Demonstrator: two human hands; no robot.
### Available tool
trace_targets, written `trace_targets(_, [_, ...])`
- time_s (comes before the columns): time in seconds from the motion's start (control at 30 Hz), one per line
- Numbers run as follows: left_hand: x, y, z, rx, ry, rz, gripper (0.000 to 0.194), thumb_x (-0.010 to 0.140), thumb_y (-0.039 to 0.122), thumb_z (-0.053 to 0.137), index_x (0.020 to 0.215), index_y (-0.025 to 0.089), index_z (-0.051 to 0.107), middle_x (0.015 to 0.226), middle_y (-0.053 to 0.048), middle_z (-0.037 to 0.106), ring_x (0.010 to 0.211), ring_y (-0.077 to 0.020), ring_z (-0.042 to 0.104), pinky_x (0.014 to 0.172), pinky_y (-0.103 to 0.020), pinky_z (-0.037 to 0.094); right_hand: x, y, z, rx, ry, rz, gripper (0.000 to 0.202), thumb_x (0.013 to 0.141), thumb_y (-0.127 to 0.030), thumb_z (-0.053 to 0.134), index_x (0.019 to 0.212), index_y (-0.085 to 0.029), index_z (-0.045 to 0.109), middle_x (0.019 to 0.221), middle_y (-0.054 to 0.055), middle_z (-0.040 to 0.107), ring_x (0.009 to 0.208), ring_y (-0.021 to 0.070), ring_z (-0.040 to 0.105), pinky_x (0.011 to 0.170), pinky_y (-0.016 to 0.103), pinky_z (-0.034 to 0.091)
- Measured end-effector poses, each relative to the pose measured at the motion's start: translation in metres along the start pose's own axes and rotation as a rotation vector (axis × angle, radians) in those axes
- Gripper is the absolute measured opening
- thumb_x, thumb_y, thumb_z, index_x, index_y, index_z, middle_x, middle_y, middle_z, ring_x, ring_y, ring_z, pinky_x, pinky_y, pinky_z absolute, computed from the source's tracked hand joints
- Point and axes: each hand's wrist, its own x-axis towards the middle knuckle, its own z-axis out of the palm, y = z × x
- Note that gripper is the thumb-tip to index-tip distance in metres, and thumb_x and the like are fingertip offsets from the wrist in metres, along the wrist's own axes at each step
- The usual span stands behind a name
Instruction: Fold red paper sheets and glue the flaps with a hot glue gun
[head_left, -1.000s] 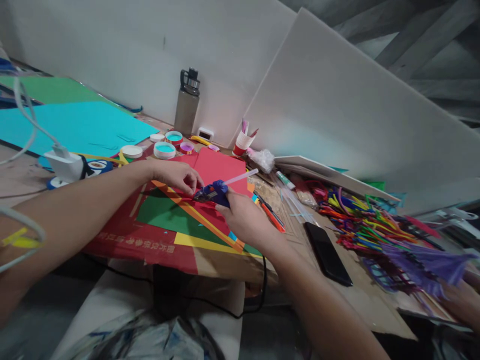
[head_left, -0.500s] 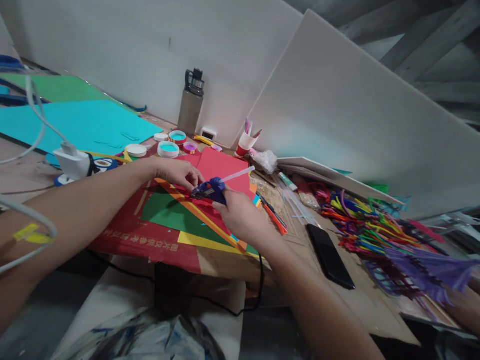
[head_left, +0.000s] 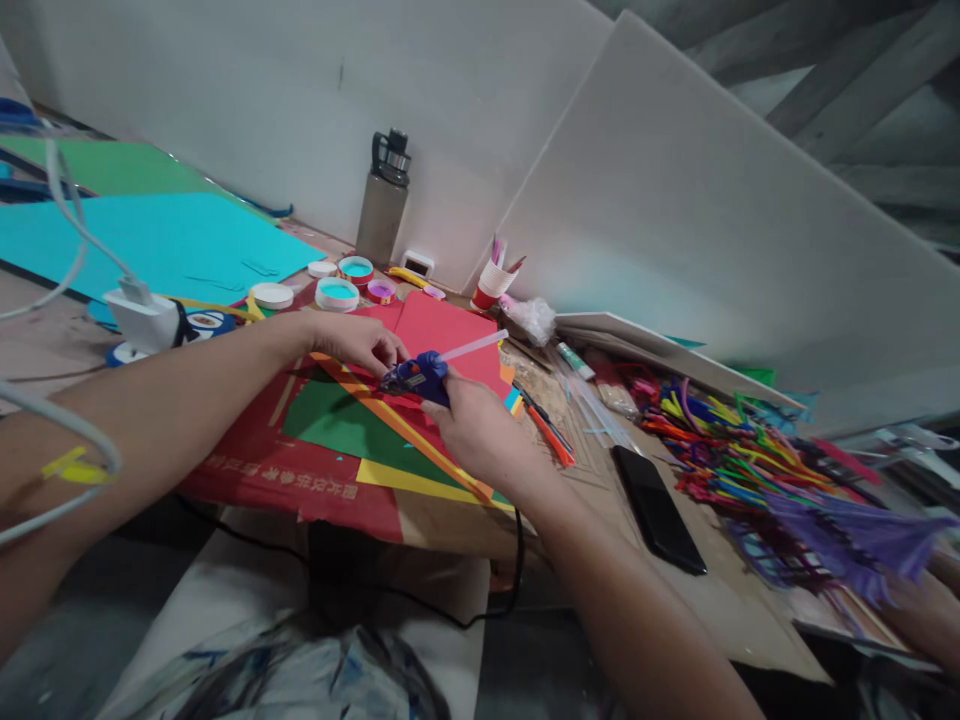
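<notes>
My right hand (head_left: 480, 425) is wrapped round a blue hot glue gun (head_left: 421, 378), which points left. A translucent glue stick (head_left: 476, 345) juts from the back of the gun. My left hand (head_left: 360, 340) is just beyond the nozzle, fingers curled and pressed together low over the red paper; what they grip is hidden. Below the gun, an orange paper strip (head_left: 405, 430) slants across a green sheet (head_left: 322, 420) and a yellow sheet (head_left: 420, 482). More red paper (head_left: 450, 325) lies behind both hands.
Open paint pots (head_left: 337, 294), a water bottle (head_left: 382, 205) and a paper cup of brushes (head_left: 495, 280) stand at the back. On the right are a black phone (head_left: 660, 510) and a pile of pipe cleaners (head_left: 742, 440). Another person's hand (head_left: 919, 610) holds purple material (head_left: 847, 540).
My hands and the glue gun stay almost in place, with only a slight shift of the view. The purple material at the far right has moved a little.
</notes>
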Motion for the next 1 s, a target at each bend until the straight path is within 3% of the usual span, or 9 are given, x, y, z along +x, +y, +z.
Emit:
trace_targets(0.5, [0.001,-0.007,0.001,-0.092,-0.006,-0.019,0.022,0.074,0.038,0.062,0.075,0.018,0.071,0.129,-0.003,0.058,0.105,-0.0182,0.057,0.083,-0.022,0.041,-0.013,0.018,-0.010,-0.067,-0.029,0.050,0.025,0.090,-0.031,0.045,0.107,-0.017,0.057,0.096,0.011,0.069,0.083,0.0219,0.063,0.062,0.027,0.038])
trace_targets(0.77, [0.002,-0.004,0.000,-0.033,-0.011,0.012,0.024,0.076,0.035,0.059,0.084,0.018,0.074,0.116,-0.004,0.064,0.094,-0.0168,0.059,0.081,-0.022,0.041,0.004,0.005,0.002,-0.007,-0.007,0.025,0.026,0.088,-0.032,0.046,0.108,-0.018,0.055,0.096,0.011,0.068,0.078,0.0204,0.062,0.059,0.026,0.038])
trace_targets(1.0, [0.002,-0.005,0.001,-0.034,0.018,-0.022,0.022,0.074,0.035,0.061,0.079,0.017,0.073,0.110,-0.004,0.066,0.091,-0.0164,0.060,0.079,-0.022,0.041,-0.001,0.004,0.002,0.002,-0.001,0.002,0.022,0.088,-0.032,0.047,0.103,-0.019,0.057,0.094,0.009,0.069,0.079,0.0208,0.063,0.061,0.027,0.040])
